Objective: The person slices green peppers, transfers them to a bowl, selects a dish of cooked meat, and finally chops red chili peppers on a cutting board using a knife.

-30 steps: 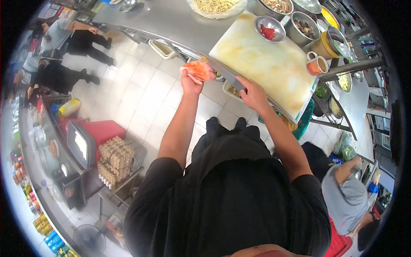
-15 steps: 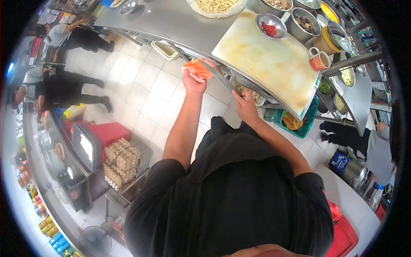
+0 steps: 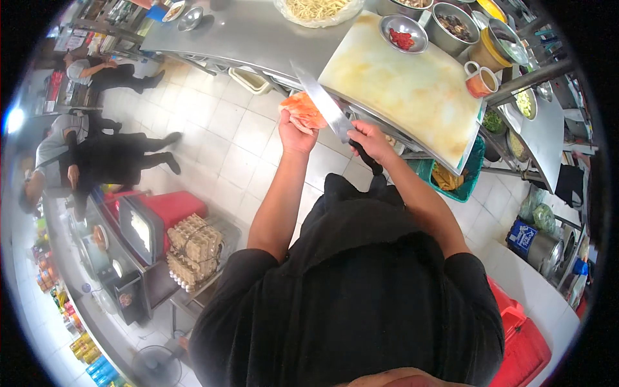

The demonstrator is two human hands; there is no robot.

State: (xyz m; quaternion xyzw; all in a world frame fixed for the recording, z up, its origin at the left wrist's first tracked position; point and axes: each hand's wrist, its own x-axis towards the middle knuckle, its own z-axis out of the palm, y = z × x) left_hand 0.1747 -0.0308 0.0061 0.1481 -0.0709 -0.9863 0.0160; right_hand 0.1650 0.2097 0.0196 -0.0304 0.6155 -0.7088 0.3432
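My left hand [image 3: 296,135] is closed around an orange piece of food [image 3: 299,108] with pale, whitish parts; its exact kind is unclear. In my right hand [image 3: 375,143] is a large kitchen knife [image 3: 324,103], gripped by its black handle. The broad blade points up and to the left, its flat side visible, and overlaps the right edge of the orange piece; I cannot tell whether they touch. Both hands are held in front of the counter, left of and below a stained white cutting board [image 3: 387,84].
On the board stand a metal bowl [image 3: 385,29] of red pieces and an orange-white mug [image 3: 476,86]. A steel pot [image 3: 445,46] and a bag of noodle-like strips [image 3: 316,22] are behind. A green basket [image 3: 474,174] sits below. Egg trays [image 3: 193,245] and two people are at left.
The knife has risen and turned, so its broad blade now shows beside the orange piece. My right hand has shifted slightly right. The person at far right has mostly left view.
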